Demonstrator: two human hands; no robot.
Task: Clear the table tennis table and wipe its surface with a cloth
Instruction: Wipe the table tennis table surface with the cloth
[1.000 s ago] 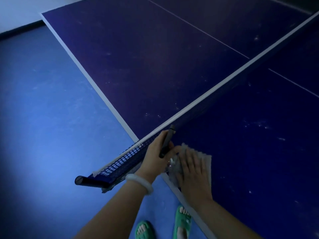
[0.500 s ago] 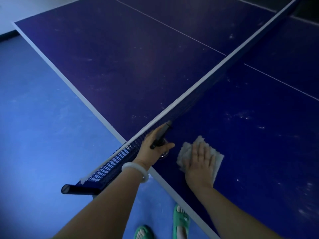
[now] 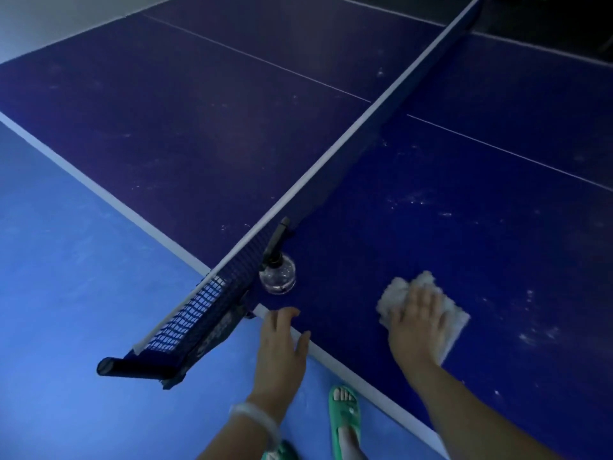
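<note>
Right by the near edge of the table (image 3: 348,361), right hand (image 3: 418,322) lies flat on the cloth (image 3: 394,295) w/ dusty specks further out to its right, left hand (image 3: 282,346) loose & empty nr the spray bottle (image 3: 278,273).

A dark blue table tennis tabletop (image 3: 205,127), edged and divided by thin white lines, carries pale dusty smears across its near-right half. A rumpled, off-white cloth (image 3: 454,313) lies flat on that half near the front edge, pinned under the spread fingers of the right hand (image 3: 418,322). A small clear spray bottle (image 3: 277,275) with a black trigger head stands upright on the tabletop just beside the blue net (image 3: 348,141), close to the clamp at the near edge, apart from the cloth.
</note>
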